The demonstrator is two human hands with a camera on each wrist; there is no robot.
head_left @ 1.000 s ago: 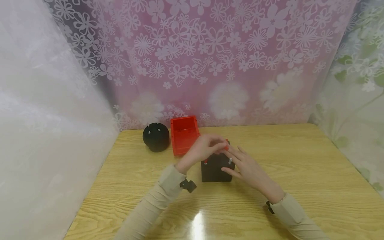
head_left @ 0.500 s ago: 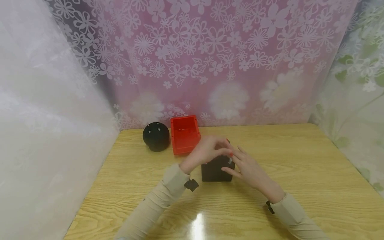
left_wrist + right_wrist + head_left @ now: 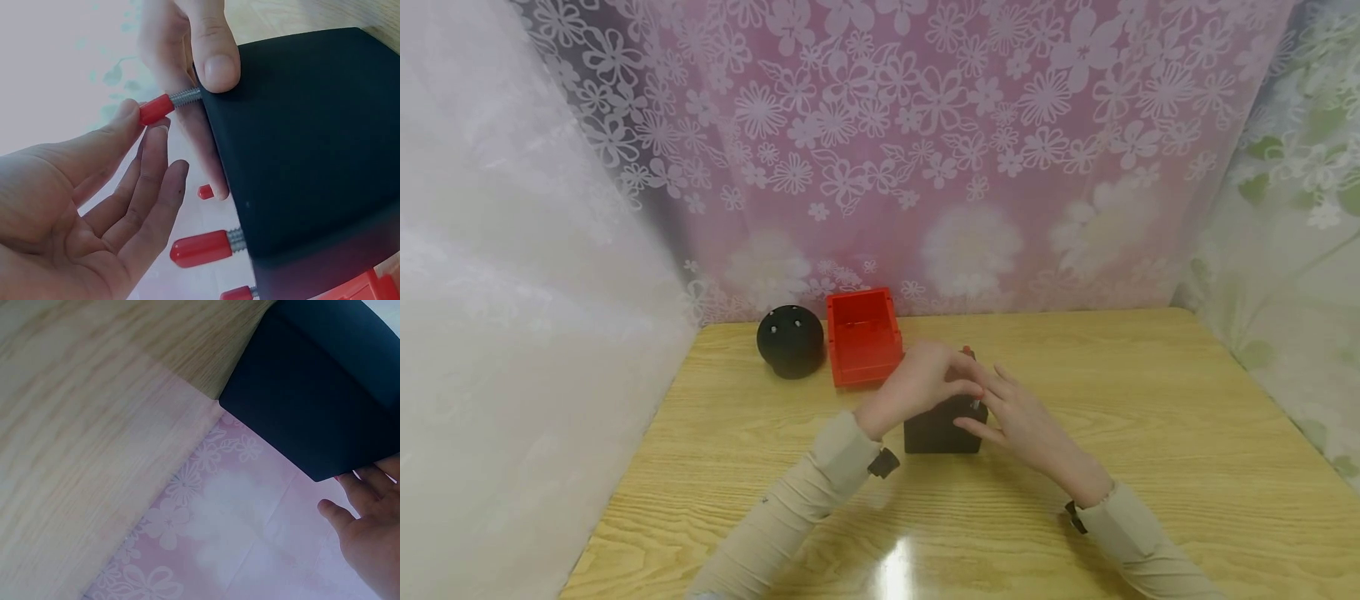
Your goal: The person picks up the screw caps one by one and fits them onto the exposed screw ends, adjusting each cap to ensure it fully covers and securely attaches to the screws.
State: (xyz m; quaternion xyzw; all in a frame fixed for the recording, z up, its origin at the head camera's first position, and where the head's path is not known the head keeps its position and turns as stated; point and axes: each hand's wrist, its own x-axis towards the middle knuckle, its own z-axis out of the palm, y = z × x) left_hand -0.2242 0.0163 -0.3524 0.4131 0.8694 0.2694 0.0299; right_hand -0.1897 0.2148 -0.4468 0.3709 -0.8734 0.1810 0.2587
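A black block-like stand (image 3: 942,429) with tapering sides stands on the table, threaded metal studs rising from its top. My left hand (image 3: 917,383) is over it, pinching a red cap (image 3: 156,110) on one stud between thumb and fingertip, the other fingers loosely bent. Thread shows between that cap and the block. Another red cap (image 3: 201,249) covers a nearby stud, with two more partly visible. My right hand (image 3: 1030,429) holds the block's right side, thumb on the front face and longer fingers along the top; the little finger is apart from it in the right wrist view.
A red open bin (image 3: 861,342) stands behind the block, partly covered by my left hand. Left of it is a black rounded object (image 3: 790,342) with small metal studs on top. A pink flowered curtain (image 3: 880,167) hangs behind the wooden table (image 3: 760,467).
My left hand has shifted slightly right and toward me, from the left-side red cap area to the stud beside my right fingers. My right hand and the block have stayed put.
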